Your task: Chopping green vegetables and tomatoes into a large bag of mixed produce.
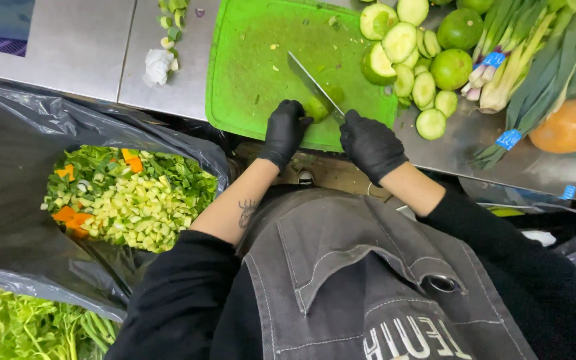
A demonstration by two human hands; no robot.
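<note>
Head view looks straight down, and the steel bench runs along the top with my green cutting board set at its near edge, right in front of me. Off the bench's near-left edge hangs a black bag, open, holding a heap of chopped greens with a few orange bits among them. At the right end of the bench lie bundled spring onions, an orange squash, whole round green fruits, and a spill of pale cut cucumber slices running off the board's far-right corner.

Now down to the small stuff. My left hand, black-gloved, sits curled at the board's near edge, fingertips bunched down on a small green vegetable piece. That piece lies just beside the near edge, right of centre, between my two hands and touching the left one. My right hand, gloved too, is closed in a fist round the handle of the knife. The blade runs away from me on a slant, tip towards the board's far-left, heel by my right knuckles, its long axis crossing just right of the piece. So the piece lies left of the blade, under my left fingers; left hand nearer, right hand just behind the heel.
</note>
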